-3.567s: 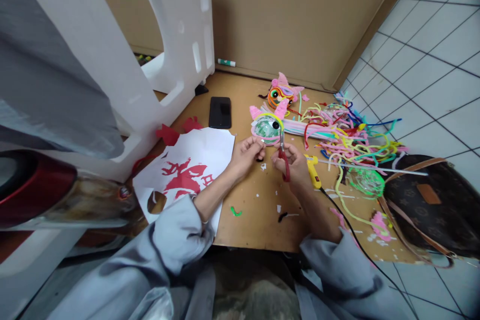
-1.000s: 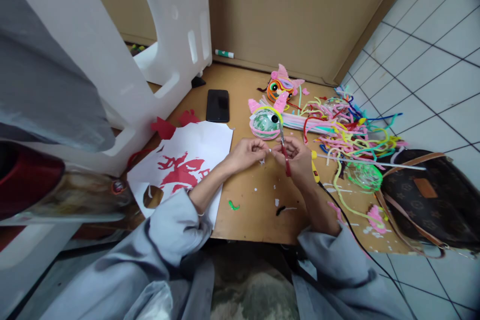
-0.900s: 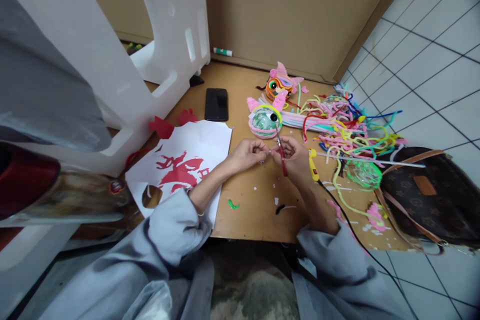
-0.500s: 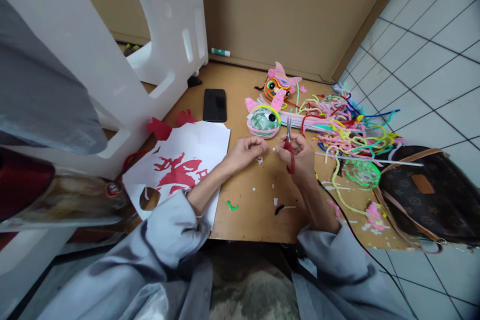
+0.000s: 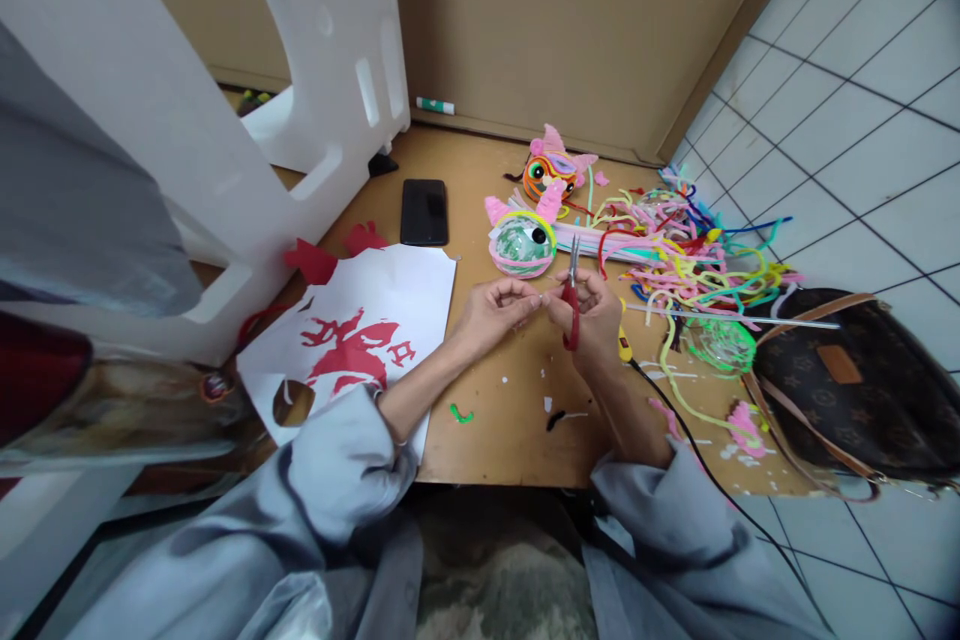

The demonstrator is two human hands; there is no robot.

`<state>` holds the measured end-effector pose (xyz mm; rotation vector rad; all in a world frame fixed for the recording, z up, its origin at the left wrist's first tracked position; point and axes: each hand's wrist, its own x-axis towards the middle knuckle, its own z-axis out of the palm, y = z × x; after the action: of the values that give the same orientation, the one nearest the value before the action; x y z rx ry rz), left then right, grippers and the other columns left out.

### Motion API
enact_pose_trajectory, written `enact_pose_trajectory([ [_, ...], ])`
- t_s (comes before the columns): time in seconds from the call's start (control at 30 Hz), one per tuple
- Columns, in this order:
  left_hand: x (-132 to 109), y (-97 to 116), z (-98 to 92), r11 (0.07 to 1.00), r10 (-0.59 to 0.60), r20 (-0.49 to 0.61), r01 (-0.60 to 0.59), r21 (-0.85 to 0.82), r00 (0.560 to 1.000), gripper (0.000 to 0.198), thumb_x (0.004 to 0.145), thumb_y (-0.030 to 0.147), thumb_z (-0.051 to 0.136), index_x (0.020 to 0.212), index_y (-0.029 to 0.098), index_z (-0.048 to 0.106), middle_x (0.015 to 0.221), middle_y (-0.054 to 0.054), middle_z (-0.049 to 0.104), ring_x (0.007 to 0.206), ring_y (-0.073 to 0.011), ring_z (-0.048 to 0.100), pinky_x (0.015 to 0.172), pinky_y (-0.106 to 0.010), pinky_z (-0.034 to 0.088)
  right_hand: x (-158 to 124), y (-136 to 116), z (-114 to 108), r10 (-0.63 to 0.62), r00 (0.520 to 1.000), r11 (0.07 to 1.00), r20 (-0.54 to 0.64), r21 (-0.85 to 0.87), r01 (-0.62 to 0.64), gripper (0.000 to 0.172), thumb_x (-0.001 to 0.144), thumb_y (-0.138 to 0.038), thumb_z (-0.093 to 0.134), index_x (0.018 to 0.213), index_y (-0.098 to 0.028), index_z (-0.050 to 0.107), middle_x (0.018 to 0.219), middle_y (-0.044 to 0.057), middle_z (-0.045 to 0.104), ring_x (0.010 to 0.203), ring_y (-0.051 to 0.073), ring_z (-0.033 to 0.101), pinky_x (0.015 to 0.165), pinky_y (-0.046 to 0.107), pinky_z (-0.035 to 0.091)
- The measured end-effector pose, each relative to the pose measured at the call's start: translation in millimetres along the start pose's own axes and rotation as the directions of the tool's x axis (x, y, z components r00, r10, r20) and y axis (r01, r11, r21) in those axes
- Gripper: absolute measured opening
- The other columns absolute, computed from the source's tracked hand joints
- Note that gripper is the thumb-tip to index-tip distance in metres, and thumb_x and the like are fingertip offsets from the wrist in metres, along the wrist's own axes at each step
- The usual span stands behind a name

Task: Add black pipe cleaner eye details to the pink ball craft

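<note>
Red-handled scissors (image 5: 572, 305) rest in my right hand (image 5: 589, 318), blades pointing away from me. My right thumb and fingertip also meet the fingertips of my left hand (image 5: 495, 312), which is closed in a pinch. Whatever lies between the fingertips is too small to make out. Just beyond my hands sits a green-and-white ball (image 5: 523, 245) with a yellow and pink rim, pink ears and one black eye. Behind it is an orange striped animal head (image 5: 551, 175) with pink ears.
Tangled coloured pipe cleaners (image 5: 690, 255) cover the right side, beside a green ball (image 5: 721, 344) and a brown handbag (image 5: 862, 380). A yellow-ended tool (image 5: 625, 340) trails a black cord. White paper with red cut-outs (image 5: 420, 290) and a phone (image 5: 424, 212) lie left.
My two hands have come together, so their fingertips now meet; before, there was a gap between them. The scissors stay in my right hand. The view has shifted slightly.
</note>
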<state>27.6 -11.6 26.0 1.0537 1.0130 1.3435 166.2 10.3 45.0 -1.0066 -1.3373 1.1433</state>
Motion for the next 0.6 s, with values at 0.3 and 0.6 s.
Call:
enact_pose_trajectory([
  [0.3, 0, 8, 1.0, 0.997, 0.009, -0.032, -0.012, -0.082, 0.999, 0.028, 0.070, 0.039, 0.072, 0.069, 0.014, 0.060, 0.055, 0.003, 0.054, 0.050, -0.0061, 0.045, 0.052, -0.020, 0.035, -1, -4, 0, 0.030, 0.995, 0.999, 0.099, -0.016, -0.028, 0.037, 0.067, -0.041, 0.075, 0.091, -0.021, 0.057, 0.061, -0.007, 0.054, 0.052, 0.008, 0.047, 0.052, 0.022, 0.042],
  [0.6, 6, 20, -11.1, 0.957, 0.003, -0.059, -0.020, -0.290, 0.998, 0.029, 0.066, 0.037, 0.077, 0.069, 0.012, 0.063, 0.064, 0.000, 0.061, 0.058, -0.0069, 0.053, 0.061, -0.021, 0.041, -5, -7, 0, 0.110, 0.879, 0.991, 0.464, -0.113, -0.065, 0.037, 0.070, -0.049, 0.074, 0.087, -0.019, 0.058, 0.062, -0.006, 0.044, 0.055, 0.008, 0.041, 0.053, 0.021, 0.037],
])
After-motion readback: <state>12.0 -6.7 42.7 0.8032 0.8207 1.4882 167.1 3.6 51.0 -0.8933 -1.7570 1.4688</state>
